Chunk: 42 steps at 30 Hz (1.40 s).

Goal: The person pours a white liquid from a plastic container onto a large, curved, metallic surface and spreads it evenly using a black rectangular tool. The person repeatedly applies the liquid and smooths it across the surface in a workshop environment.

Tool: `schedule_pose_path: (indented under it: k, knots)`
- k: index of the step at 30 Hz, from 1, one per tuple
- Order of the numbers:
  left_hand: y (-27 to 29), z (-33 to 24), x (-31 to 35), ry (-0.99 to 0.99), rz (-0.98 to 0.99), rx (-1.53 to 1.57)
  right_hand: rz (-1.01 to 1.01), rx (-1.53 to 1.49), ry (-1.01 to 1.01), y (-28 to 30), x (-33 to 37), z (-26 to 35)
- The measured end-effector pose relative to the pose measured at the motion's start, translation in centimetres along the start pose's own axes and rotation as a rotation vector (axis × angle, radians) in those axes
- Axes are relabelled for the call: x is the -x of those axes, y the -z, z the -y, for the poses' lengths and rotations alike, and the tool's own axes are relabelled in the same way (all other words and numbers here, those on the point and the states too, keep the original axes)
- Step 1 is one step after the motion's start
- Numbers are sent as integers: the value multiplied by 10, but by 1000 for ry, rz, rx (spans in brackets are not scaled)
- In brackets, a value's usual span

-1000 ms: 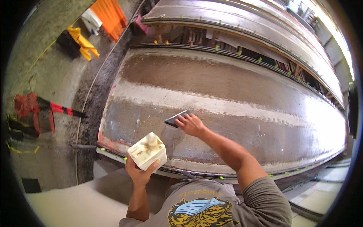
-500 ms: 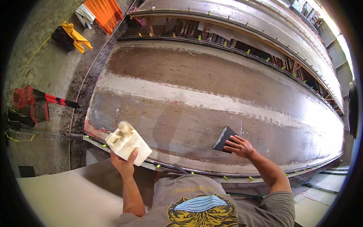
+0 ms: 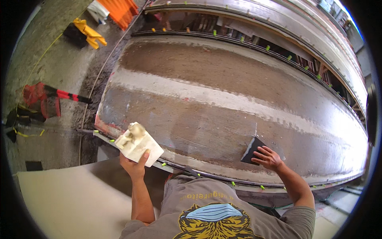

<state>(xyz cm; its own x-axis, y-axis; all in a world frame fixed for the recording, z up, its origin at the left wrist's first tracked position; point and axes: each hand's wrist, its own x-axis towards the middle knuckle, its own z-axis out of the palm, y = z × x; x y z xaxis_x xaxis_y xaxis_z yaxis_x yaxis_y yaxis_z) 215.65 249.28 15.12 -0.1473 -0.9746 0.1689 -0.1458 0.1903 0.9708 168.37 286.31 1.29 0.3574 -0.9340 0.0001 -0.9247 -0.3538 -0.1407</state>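
A long table [image 3: 171, 107] with a worn brown surface and a pale stripe stretches across my front. Over its near left edge my left hand [image 3: 135, 166] grips a cut-open white plastic container [image 3: 145, 149], thumb on its wall. A cream-coloured lump [image 3: 136, 129] shows at the container's upper end; what lies deeper inside cannot be made out. Further right, my right hand [image 3: 271, 158] holds a dark flat scraper [image 3: 254, 144] against the tabletop, fingers laid over its right side. The scraper's left edge carries a pale smear.
Small green clips [image 3: 233, 183] line the table's near rail. Beyond the far rail stand more long tables [image 3: 254, 10]. On the left wall hang orange cloth [image 3: 119, 12], a yellow item [image 3: 90, 34] and red-black netting [image 3: 39, 99]. A pale surface [image 3: 75, 203] lies at lower left.
My right hand has slid the scraper a little to the right along the table. The whole view has shifted slightly. My left hand keeps its hold on the container.
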Motion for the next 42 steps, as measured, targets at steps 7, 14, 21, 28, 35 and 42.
schedule_pose_path:
  k: [7, 14, 21, 28, 35, 42]
  knots:
    - [29, 50, 21, -90, -238, -17, -266, -49, 143, -5, -256, 48]
    - [57, 79, 19, -84, -381, -62, -177, -63, 244, -66, -537, 112]
    - [88, 115, 34, -31, -440, -134, -182, 103, 273, -71, -721, 117]
    - [100, 141, 57, -78, -374, -331, -146, 8, 317, -89, -741, 109]
    - [76, 115, 37, -24, -584, -69, -297, -11, 424, -81, -510, 87]
    - [30, 82, 22, -145, -537, 4, -138, -1, 331, -10, -244, 46]
